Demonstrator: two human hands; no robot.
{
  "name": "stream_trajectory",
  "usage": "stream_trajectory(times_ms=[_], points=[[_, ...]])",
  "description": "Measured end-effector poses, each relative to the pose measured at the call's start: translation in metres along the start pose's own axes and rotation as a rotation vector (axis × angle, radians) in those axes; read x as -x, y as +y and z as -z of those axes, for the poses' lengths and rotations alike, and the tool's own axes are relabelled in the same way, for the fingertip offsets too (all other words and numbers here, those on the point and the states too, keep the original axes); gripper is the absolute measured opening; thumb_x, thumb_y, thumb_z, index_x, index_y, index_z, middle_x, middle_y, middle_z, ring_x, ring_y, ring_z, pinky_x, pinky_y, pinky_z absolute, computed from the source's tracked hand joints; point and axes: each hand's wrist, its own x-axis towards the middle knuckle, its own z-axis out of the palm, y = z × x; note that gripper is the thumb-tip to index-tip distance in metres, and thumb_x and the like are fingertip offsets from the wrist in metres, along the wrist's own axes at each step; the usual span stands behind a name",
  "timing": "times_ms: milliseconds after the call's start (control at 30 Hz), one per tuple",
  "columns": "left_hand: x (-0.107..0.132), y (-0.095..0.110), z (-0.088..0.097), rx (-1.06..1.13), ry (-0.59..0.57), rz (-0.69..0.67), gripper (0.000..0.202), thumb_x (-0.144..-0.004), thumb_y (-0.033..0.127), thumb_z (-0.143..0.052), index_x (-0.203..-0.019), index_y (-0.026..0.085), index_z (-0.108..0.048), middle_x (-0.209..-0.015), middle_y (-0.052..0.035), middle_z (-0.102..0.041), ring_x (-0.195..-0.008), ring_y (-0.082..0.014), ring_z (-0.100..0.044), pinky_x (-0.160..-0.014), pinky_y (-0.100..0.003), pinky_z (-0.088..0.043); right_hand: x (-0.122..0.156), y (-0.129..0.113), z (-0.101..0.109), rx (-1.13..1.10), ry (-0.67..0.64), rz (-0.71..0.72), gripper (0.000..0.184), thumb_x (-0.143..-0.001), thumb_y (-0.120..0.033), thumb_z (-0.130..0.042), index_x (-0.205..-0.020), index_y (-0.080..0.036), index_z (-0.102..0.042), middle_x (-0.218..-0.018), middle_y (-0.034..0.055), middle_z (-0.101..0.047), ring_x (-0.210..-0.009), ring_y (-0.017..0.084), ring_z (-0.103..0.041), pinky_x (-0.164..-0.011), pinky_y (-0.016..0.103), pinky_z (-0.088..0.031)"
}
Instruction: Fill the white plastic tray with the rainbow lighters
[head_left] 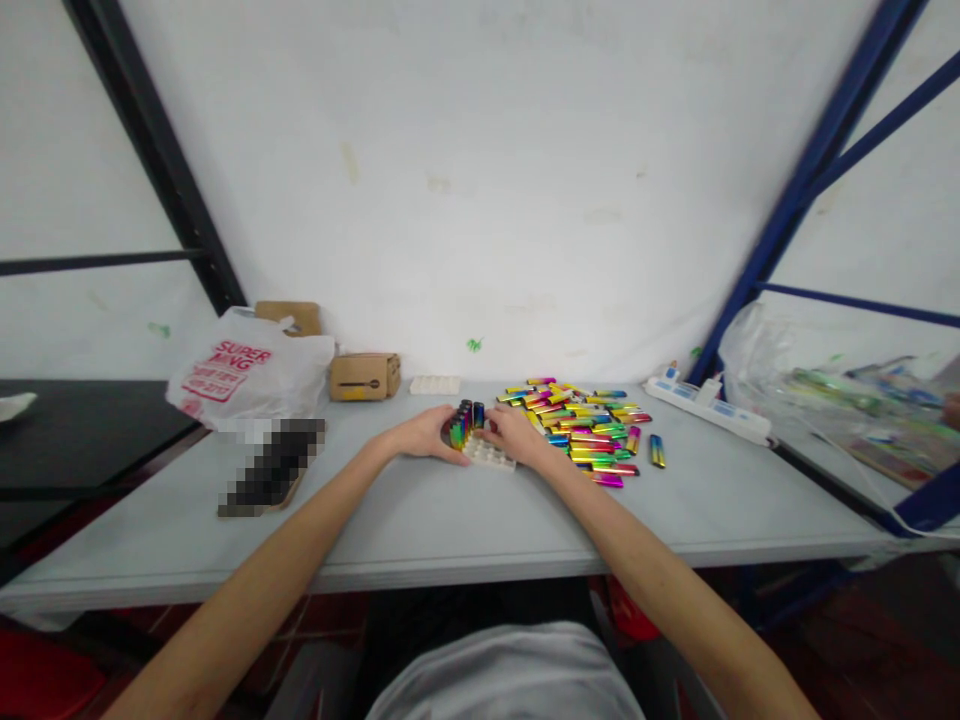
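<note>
Mid-frame, left hand (pixel 435 434) cups the row of upright metallic lighters (pixel 460 424) at the left end of the white slotted tray (pixel 491 456); clasped or loose, can't tell. Next rightward, blue lighter (pixel 478 415), long axis upright, nearer right hand (pixel 512 434); pinch unclear. Loose lighter pile (pixel 592 440) lies right of that hand.

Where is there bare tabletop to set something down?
Free table lies between the forearms, from the tray to the front edge. Another patch sits between the pile of colorful pieces, the power strip and the front edge. It is crowded around the tray, between left hand and right hand, and at the pile.
</note>
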Motion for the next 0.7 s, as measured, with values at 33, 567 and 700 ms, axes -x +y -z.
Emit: stream_trajectory(times_ms=[33,567,700], points=[[0.0,0.0,0.0,-0.017,0.003,-0.007,0.081,-0.05,0.063,-0.083,-0.113,0.018,-0.061,-0.109,-0.0069,-0.067,-0.1,-0.0289,-0.06,-0.085,-0.035,-0.047,0.002,0.002,0.003,-0.007,-0.004,0.024,0.036,-0.103,-0.044,-0.043,-0.097,-0.017,-0.066,-0.095,0.009,-0.065,-0.089,0.019,-0.059,-0.079,0.027,-0.041],[0.0,0.007,0.001,-0.119,0.027,0.036,0.079,-0.053,0.072,-0.078,-0.107,0.018,-0.06,-0.108,-0.0088,-0.065,-0.097,-0.029,-0.06,-0.084,-0.036,-0.048,0.018,0.052,0.011,0.056,0.0,-0.371,0.027,-0.095,-0.029,-0.057,-0.116,-0.014,-0.064,-0.109,0.0166,-0.07,-0.101,0.026,-0.064,-0.087,0.033,-0.044],[0.0,0.006,0.001,-0.107,0.034,0.033,0.079,-0.053,0.071,-0.078,-0.109,0.018,-0.06,-0.108,-0.0086,-0.065,-0.097,-0.0291,-0.06,-0.085,-0.035,-0.048,0.012,0.056,0.013,-0.068,0.144,-0.29,0.019,-0.088,-0.023,-0.063,-0.103,-0.015,-0.072,-0.101,0.0115,-0.073,-0.094,0.024,-0.065,-0.086,0.032,-0.045]])
